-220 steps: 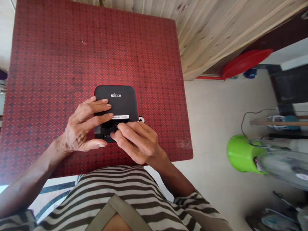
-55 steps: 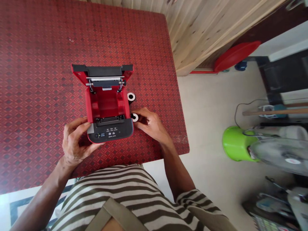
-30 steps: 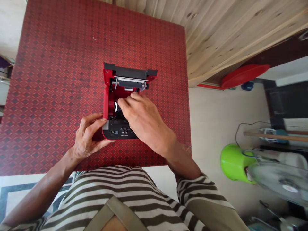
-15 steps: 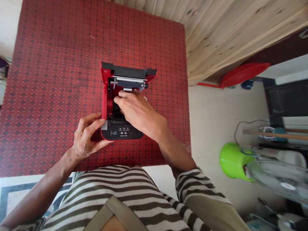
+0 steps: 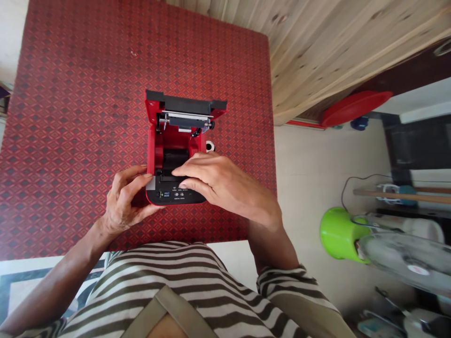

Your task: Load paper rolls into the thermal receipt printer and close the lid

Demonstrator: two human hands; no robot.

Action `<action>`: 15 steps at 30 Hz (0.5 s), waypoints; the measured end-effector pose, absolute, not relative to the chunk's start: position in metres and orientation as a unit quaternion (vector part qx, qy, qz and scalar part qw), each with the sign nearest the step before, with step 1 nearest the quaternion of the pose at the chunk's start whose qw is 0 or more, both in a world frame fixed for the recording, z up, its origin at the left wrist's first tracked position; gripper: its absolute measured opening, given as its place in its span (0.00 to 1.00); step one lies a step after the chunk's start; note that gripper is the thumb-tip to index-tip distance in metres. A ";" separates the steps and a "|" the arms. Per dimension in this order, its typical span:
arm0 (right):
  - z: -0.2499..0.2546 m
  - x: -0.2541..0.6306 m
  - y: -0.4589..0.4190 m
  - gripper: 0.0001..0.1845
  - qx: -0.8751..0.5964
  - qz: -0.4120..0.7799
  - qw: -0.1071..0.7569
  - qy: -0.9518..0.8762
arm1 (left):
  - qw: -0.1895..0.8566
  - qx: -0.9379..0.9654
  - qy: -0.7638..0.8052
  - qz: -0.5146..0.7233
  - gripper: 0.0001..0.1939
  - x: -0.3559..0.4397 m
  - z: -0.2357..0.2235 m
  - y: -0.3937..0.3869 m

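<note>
Left hand (image 5: pixel 123 202) grips the near left corner of a red-and-black printer (image 5: pixel 183 199) on the patterned table (image 5: pixel 88 94); the right hand (image 5: pixel 227 188), thumb and forefinger slightly parted, reaches over its panel. Inside sits a black roll (image 5: pixel 175 157), a white-ended roll (image 5: pixel 210 146) just beside the printer, the lid (image 5: pixel 190 104) raised beyond. Off right: a green bucket (image 5: pixel 338 234).

A red patterned table (image 5: pixel 88 94) carries a printer (image 5: pixel 151 155) and a roll (image 5: pixel 210 146).
</note>
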State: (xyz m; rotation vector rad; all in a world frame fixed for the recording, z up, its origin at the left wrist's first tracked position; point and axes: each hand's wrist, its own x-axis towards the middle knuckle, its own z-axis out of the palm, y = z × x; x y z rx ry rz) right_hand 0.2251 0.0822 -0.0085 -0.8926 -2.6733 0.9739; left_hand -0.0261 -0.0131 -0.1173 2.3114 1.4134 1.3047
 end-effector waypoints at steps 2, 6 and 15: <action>-0.013 0.226 0.084 0.08 -0.300 0.344 0.104 -0.884 | 0.063 0.770 0.464 0.434 0.41 -0.027 -0.118 -0.013; -0.017 0.228 0.091 0.07 -0.291 0.369 0.131 -0.873 | 0.059 0.772 0.467 0.428 0.41 -0.027 -0.118 -0.014; -0.018 0.228 0.100 0.05 -0.295 0.471 0.169 -0.814 | 0.057 0.770 0.472 0.426 0.39 -0.027 -0.117 -0.013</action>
